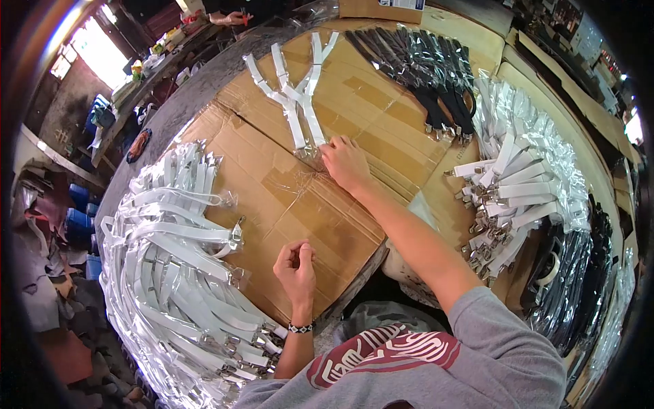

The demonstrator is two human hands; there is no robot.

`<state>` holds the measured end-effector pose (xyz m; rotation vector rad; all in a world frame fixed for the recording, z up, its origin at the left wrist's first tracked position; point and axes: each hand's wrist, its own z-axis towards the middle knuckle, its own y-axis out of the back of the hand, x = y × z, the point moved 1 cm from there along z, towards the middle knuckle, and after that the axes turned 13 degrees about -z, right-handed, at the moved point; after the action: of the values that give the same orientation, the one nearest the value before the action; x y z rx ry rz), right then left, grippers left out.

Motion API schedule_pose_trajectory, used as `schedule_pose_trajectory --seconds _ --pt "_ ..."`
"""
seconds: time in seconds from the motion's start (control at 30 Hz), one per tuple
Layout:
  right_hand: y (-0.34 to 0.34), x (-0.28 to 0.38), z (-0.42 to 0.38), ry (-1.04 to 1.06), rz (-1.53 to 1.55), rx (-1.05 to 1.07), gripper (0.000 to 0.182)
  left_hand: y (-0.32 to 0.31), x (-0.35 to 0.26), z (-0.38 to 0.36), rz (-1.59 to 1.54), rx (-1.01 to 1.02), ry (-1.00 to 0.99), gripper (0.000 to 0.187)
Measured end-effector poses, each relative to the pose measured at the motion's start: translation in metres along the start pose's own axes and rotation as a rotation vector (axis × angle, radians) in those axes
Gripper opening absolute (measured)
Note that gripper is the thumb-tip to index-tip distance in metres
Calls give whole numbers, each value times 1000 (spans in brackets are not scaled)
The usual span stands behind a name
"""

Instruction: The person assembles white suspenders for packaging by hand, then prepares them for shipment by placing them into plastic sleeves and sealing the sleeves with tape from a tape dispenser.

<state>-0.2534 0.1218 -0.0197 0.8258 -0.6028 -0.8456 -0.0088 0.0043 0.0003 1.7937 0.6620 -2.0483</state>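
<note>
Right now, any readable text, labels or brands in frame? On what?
None can be read.
Shirt: white lettering on a maroon patch, upside down and distorted, unreadable.
Box label at the top edge: cut off and too small.
Cardboard sheet, white straps, black straps: no print visible.

Bare cardboard (286, 198) lies open at centre; white strap piles (170, 273) crowd seven o'clock, bagged white ones (524, 177) three o'clock, black straps (429, 68) one o'clock.

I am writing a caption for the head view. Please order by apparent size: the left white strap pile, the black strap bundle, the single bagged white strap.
1. left white strap pile, though nearness enlarges it
2. black strap bundle
3. bagged white strap, touched by the right hand
</note>
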Motion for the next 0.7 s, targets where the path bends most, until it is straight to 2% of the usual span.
schedule_pose_trajectory --seconds 0.1,0.2,0.3,0.37,0.43,0.5,0.6,0.7 --pt "4 -2 -3 -20 80 -24 19 -1 -2 2 -17 -4 18 13" --pt "2 -8 2 -236 283 -64 22 -1 -2 24 169 18 29 17" --pt "-23 -20 4 -416 435 -59 24 -29 -21 66 217 64 -12 25" --pt "-24 -24 9 -438 429 -3 24 -54 -33 110 441 90 -215 29" --pt "-24 -25 10 -466 384 86 25 -72 -15 168 711 2 -238 37" --pt "-23 -23 20 -491 310 189 29 -92 -13 223 988 107 111 41" --pt "-15 -10 40 -632 118 401 32 -108 4 250 1012 125 -74 42" --pt "-16 -1 50 -606 41 350 37 -122 4 270 926 223 124 39"
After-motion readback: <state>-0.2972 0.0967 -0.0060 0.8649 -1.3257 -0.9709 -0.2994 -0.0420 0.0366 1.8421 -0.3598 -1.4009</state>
